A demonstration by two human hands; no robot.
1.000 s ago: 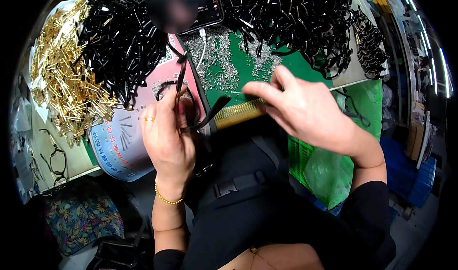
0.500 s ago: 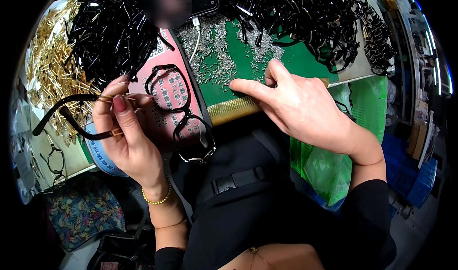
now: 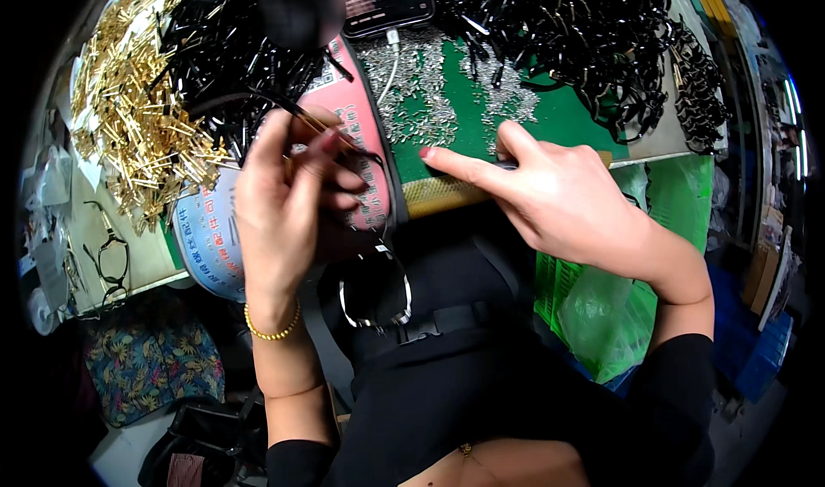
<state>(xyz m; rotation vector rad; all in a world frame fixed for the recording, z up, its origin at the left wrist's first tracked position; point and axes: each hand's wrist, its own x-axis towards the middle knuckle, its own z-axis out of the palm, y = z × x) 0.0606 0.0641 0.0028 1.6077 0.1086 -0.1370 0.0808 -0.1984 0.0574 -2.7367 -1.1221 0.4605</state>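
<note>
Tabletop (image 3: 563,113) was brightly lit; strip lights (image 3: 796,113) glowed at right rim. Glints speckled black pile (image 3: 215,49). Left hand (image 3: 279,203) blurred slightly at fingers. Fisheye bent straight edges; corners went black.

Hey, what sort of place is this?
Probably an eyeglass workshop: the left hand holds a pair of glasses, black frames and gold-coloured metal parts lie heaped nearby, and many small silver pieces are spread over a green mat.

Black glasses (image 3: 378,322) tilt in the left hand (image 3: 279,203), arms folded out of clear sight; tiny silver metal pieces (image 3: 421,109) lie scattered.
</note>
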